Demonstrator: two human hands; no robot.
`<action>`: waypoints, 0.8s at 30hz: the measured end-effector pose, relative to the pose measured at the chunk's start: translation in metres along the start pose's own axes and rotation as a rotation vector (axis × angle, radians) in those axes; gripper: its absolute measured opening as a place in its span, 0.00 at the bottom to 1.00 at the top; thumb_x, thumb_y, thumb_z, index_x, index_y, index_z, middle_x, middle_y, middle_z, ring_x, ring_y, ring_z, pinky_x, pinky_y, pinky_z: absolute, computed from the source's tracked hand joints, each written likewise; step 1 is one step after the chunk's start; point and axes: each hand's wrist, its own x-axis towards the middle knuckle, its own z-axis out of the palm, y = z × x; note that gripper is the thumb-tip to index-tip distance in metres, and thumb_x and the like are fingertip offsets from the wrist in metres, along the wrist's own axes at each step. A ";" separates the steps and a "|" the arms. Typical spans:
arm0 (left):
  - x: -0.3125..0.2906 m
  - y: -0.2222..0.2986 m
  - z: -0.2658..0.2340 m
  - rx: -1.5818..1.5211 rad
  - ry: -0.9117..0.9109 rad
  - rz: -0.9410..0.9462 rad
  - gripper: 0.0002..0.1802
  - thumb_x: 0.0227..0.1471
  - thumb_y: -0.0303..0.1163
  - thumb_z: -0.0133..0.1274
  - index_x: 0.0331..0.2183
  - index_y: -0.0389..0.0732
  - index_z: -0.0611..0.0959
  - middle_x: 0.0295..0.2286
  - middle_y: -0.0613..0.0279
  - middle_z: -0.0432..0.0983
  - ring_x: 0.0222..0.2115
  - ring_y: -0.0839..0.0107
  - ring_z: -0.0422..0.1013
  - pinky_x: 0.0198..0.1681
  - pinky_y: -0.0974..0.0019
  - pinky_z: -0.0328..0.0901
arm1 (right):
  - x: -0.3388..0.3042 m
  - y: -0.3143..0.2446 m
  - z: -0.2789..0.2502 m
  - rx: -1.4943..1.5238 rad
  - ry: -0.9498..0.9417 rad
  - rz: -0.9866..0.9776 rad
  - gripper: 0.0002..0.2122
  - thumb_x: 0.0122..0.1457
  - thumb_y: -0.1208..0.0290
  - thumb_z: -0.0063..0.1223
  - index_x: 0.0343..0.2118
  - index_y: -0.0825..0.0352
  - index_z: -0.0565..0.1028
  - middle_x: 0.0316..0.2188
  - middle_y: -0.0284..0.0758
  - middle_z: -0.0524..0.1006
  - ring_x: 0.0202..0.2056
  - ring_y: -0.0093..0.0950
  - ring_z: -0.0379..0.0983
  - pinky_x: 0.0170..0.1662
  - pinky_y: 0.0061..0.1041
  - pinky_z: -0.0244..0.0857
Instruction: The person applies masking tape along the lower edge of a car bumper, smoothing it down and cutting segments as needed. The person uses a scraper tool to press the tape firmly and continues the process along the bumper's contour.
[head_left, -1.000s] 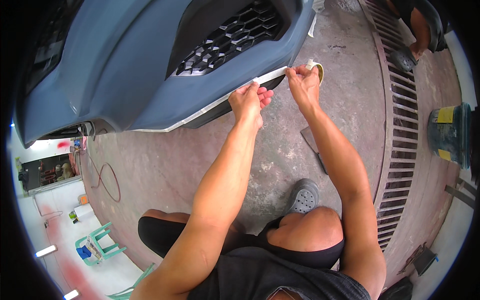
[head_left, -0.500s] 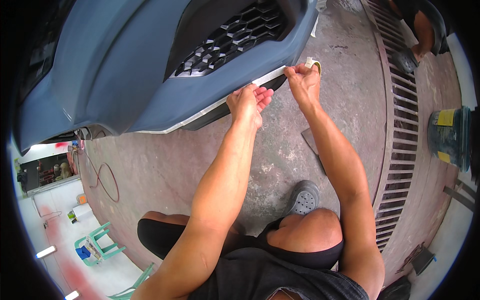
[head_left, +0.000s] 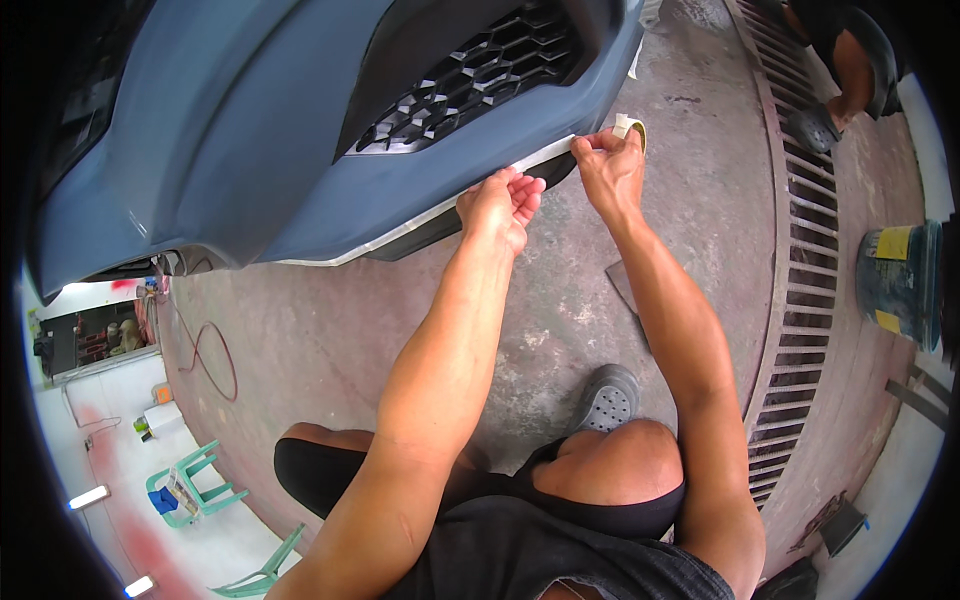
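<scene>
Both hands barely moved: left hand half-open at narrow white paper-tape strip; right hand pinches it; uneven pull may cause wrinkle.

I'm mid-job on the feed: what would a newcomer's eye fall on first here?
First, the big blue-grey car bumper filling the upper left, its dark honeycomb grille at top centre. Next, the pale tape along its lower edge, with the left hand at it and the right hand pinching it farther right. Then the long drain grate curving down the floor on the right.
</scene>
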 end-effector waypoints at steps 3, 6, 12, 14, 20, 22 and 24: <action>0.003 -0.001 0.000 0.023 0.011 0.023 0.06 0.59 0.28 0.57 0.35 0.36 0.79 0.28 0.59 0.78 0.29 0.67 0.79 0.30 0.72 0.73 | -0.002 -0.003 -0.001 -0.010 -0.006 0.008 0.14 0.51 0.64 0.64 0.29 0.74 0.84 0.40 0.48 0.71 0.43 0.46 0.74 0.51 0.42 0.68; 0.003 -0.004 0.002 0.045 0.033 0.051 0.06 0.58 0.28 0.58 0.34 0.36 0.79 0.28 0.58 0.78 0.28 0.67 0.79 0.29 0.71 0.73 | -0.005 -0.004 -0.002 -0.037 0.012 -0.033 0.14 0.52 0.63 0.64 0.29 0.73 0.84 0.41 0.48 0.70 0.42 0.46 0.74 0.51 0.42 0.68; -0.001 -0.009 0.007 0.037 0.075 0.089 0.06 0.58 0.28 0.57 0.34 0.35 0.78 0.28 0.57 0.78 0.28 0.65 0.79 0.28 0.71 0.72 | -0.005 0.006 0.003 -0.094 0.073 -0.127 0.16 0.54 0.61 0.65 0.32 0.74 0.83 0.37 0.44 0.71 0.33 0.36 0.73 0.43 0.36 0.69; -0.003 -0.011 0.008 0.034 0.084 0.083 0.06 0.58 0.28 0.56 0.35 0.34 0.78 0.29 0.57 0.78 0.28 0.65 0.79 0.30 0.71 0.72 | -0.005 0.008 0.004 -0.093 0.082 -0.158 0.16 0.55 0.61 0.65 0.32 0.73 0.84 0.37 0.43 0.71 0.34 0.36 0.73 0.43 0.37 0.69; 0.001 -0.012 -0.005 -0.003 -0.048 0.085 0.07 0.61 0.28 0.55 0.37 0.34 0.78 0.31 0.56 0.78 0.31 0.65 0.79 0.34 0.69 0.73 | -0.008 0.005 0.004 -0.104 0.076 -0.176 0.14 0.56 0.62 0.65 0.34 0.71 0.85 0.37 0.43 0.70 0.34 0.36 0.72 0.42 0.38 0.69; -0.001 -0.010 -0.006 0.045 -0.059 0.081 0.06 0.61 0.27 0.55 0.37 0.35 0.78 0.31 0.56 0.78 0.32 0.66 0.79 0.33 0.69 0.73 | -0.007 0.007 0.004 -0.117 0.087 -0.193 0.14 0.56 0.61 0.66 0.34 0.70 0.85 0.37 0.43 0.70 0.34 0.36 0.72 0.42 0.38 0.69; -0.001 -0.007 -0.006 0.062 -0.049 0.063 0.05 0.62 0.27 0.54 0.37 0.35 0.78 0.31 0.57 0.78 0.32 0.66 0.79 0.32 0.70 0.73 | -0.008 0.008 0.005 -0.122 0.092 -0.198 0.14 0.55 0.61 0.66 0.34 0.70 0.85 0.37 0.43 0.71 0.34 0.36 0.72 0.42 0.37 0.69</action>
